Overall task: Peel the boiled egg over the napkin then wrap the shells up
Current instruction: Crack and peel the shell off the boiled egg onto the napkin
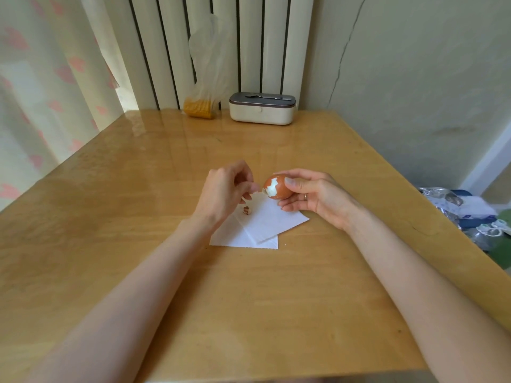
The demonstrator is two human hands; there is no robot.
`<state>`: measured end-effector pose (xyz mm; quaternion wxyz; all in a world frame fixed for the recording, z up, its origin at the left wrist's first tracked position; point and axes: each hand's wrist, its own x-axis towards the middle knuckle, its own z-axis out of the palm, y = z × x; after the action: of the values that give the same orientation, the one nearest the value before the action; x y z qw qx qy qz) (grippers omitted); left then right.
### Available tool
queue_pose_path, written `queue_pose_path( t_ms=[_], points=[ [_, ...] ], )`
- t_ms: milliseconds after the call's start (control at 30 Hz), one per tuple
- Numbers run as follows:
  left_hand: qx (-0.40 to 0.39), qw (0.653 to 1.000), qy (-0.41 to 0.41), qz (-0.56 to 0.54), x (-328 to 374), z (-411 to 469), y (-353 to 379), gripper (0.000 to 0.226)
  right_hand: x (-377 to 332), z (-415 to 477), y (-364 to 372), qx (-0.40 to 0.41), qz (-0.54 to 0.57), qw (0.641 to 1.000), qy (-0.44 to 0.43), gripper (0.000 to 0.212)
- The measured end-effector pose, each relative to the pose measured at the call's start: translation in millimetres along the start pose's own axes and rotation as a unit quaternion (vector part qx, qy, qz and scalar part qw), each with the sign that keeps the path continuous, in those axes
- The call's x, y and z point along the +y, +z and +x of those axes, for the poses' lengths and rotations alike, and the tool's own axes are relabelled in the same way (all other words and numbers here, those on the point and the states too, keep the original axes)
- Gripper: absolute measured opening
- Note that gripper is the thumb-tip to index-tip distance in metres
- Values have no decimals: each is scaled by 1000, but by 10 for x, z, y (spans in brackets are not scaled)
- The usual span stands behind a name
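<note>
From the head view, we see our right hand (312,196) holding the brown boiled egg (278,187). The thumb sits on top and the curled fingers sit under it. The egg lies on its side, with its long way going left to right. Its left end pokes out of the hand and shows a white patch with no shell.

Our left hand (224,189) is just to the left of the egg, closer to that bare end than anything else. Its thumb and first finger pinch a tiny pale shell flake (258,191) right at the edge of the white patch. We think the next pull should go left and down, away from the egg.

The egg hangs above the far edge of the white napkin (265,225), which lies flat on the wooden table (166,272). A few brown shell bits (246,210) sit on the left part of the napkin, just beside our left hand. Most of the shell is on the egg, so we judge the peeling has only begun.

Far back on the table stands a white lunch box (262,109) with its lid on, so we cannot see inside. To its left, a clear plastic bag (210,59) holds a yellow corn cob (199,108).
</note>
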<state>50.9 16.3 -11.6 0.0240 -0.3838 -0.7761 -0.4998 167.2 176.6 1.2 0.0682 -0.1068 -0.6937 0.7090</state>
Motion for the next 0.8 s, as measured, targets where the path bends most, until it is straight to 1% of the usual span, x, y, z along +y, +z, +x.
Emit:
queue_pose_path(
  t_ms=[100, 200, 267, 333, 500, 567, 667, 767, 800],
  points=[
    [-36, 998, 13, 46, -5, -17, 5, 12, 6, 1, -10, 0, -2, 1000, -1, 24],
    [-21, 996, 38, 76, -15, -22, -12, 20, 4, 2, -6, 1, 4, 1000, 2, 22],
    [-26, 997, 50, 53, 11, -20, -18, 25, 4, 3, 1, -2, 18, 1000, 6, 20],
    [-47, 997, 61, 22, 47, -32, 9, 27, 7, 2, 5, -11, 25, 1000, 8, 23],
    [-35, 995, 60, -66, 98, -56, 26, 14, 12, 10, 11, -25, 46, 999, 9, 34],
    [-29, 994, 72, -72, 103, -57, 2, 13, 8, 8, 18, -27, 63, 998, 11, 40],
    [-10, 993, 111, -34, 112, -78, 7, 15, 6, 6, 32, -34, 86, 996, 15, 42],
    [6, 982, 182, 42, 114, -82, 17, 16, 11, 6, 34, -32, 93, 995, 16, 30],
    [8, 977, 203, 65, 111, -78, 19, 15, 16, 8, 35, -31, 91, 995, 18, 29]
  ],
)
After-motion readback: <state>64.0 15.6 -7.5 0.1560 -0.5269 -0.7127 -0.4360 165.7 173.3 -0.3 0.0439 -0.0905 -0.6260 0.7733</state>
